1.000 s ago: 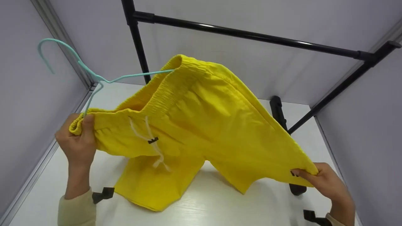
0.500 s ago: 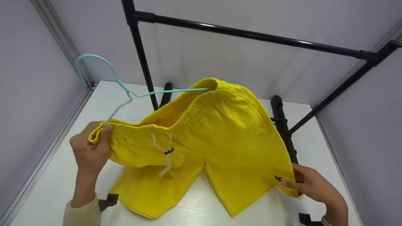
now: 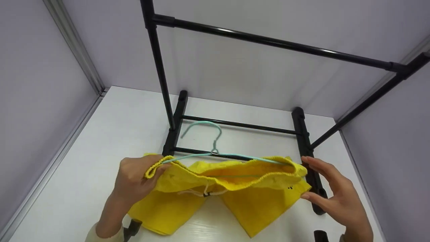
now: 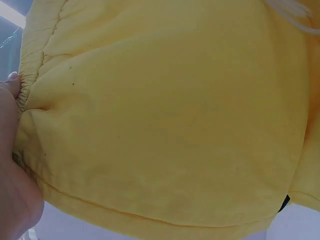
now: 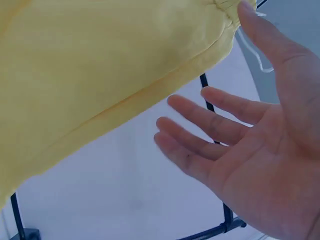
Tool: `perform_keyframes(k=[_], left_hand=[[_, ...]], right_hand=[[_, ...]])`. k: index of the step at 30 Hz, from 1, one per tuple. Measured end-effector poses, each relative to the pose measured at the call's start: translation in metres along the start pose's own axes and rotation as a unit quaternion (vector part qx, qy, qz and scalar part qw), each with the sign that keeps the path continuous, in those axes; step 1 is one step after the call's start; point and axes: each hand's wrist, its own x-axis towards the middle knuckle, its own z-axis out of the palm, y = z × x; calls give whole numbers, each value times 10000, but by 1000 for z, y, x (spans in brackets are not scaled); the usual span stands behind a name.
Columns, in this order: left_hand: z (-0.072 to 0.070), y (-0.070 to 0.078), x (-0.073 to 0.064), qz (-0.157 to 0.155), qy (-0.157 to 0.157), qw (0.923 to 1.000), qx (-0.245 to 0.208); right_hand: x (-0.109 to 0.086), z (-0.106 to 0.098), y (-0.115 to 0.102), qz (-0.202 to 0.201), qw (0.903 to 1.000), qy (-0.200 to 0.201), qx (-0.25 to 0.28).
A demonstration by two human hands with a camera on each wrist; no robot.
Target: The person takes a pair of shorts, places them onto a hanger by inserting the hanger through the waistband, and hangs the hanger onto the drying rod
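Note:
Yellow shorts [image 3: 268, 201] with an elastic waistband and a white drawstring hang spread over the white surface, waist opening upward. A mint-green hanger [image 3: 215, 143] runs inside the waistband, its hook standing free above. At the left end of the waistband my left hand [image 3: 137, 179] pinches the gathered cloth together with the hanger's arm. My right hand [image 3: 339, 195] is beside the right end of the shorts, fingers spread and thumb apart. In the right wrist view, the right palm [image 5: 265, 155] holds nothing, and the thumb tip is right by the waistband.
A black garment rack [image 3: 268, 40] stands behind the shorts, its top bar crossing overhead and its feet on the white surface [image 3: 97, 134]. Grey-white panels [image 3: 43, 84] enclose the left, back and right sides.
My left hand has carried the shorts and hanger rightward and down, so the hanger now faces level. The right hand has let go of the leg hem and moved up beside the waistband.

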Motion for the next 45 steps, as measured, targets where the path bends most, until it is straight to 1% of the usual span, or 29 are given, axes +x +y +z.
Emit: perform_keyframes(k=[2,3,4,6,8,9,12,16,19,22,26,28,30,33,34,37,40,42,45], left_hand=[[4,5,0,124,-206,9997,59],[7,7,0,193,-317,9993,83],[9,9,0,233,-439,9987,132],[13,14,-1,310,-681,9971,160],[17,19,-2,428,-899,9948,207],[19,21,-2,482,-988,9937,217],[22,26,-3,488,-1174,9917,214],[23,30,-2,352,-1373,9898,166],[23,32,-4,288,-1464,9887,166],[23,34,-6,284,-1506,9879,227],[22,35,-9,360,-1469,9883,195],[22,35,-10,409,-1464,9883,150],[22,35,-9,445,-1493,9876,170],[22,35,-10,447,-1548,9868,184],[22,35,-10,445,-1556,9866,194],[21,34,-11,402,-1545,9870,188],[21,33,-13,333,-1563,9870,166],[21,32,-14,272,-1583,9869,118],[22,31,-16,195,-1626,9864,124]], right_hand=[[1,0,-5,-65,9998,-162,-5],[1,0,-7,-9,9996,-286,-58],[1,0,-8,48,9991,-416,-109],[0,3,-6,-10,9980,-627,-111],[-1,7,-2,-114,9963,-850,40],[-2,10,1,-102,9949,-990,135],[-3,19,11,-160,9890,-1393,475],[-1,33,24,-87,9772,-1949,837],[0,41,29,-52,9645,-2393,1113],[0,43,33,-39,9522,-2751,1326],[-1,43,35,-285,9481,-2915,1242],[0,46,35,-285,9428,-3046,1325],[2,50,35,-183,9344,-3237,1473],[3,57,35,143,9182,-3532,1786],[3,58,34,256,9144,-3595,1842],[1,61,34,603,9052,-3707,1988],[-2,63,33,842,8941,-3778,2251],[-5,63,33,867,8909,-3768,2384],[-8,62,36,709,8855,-3750,2651]])
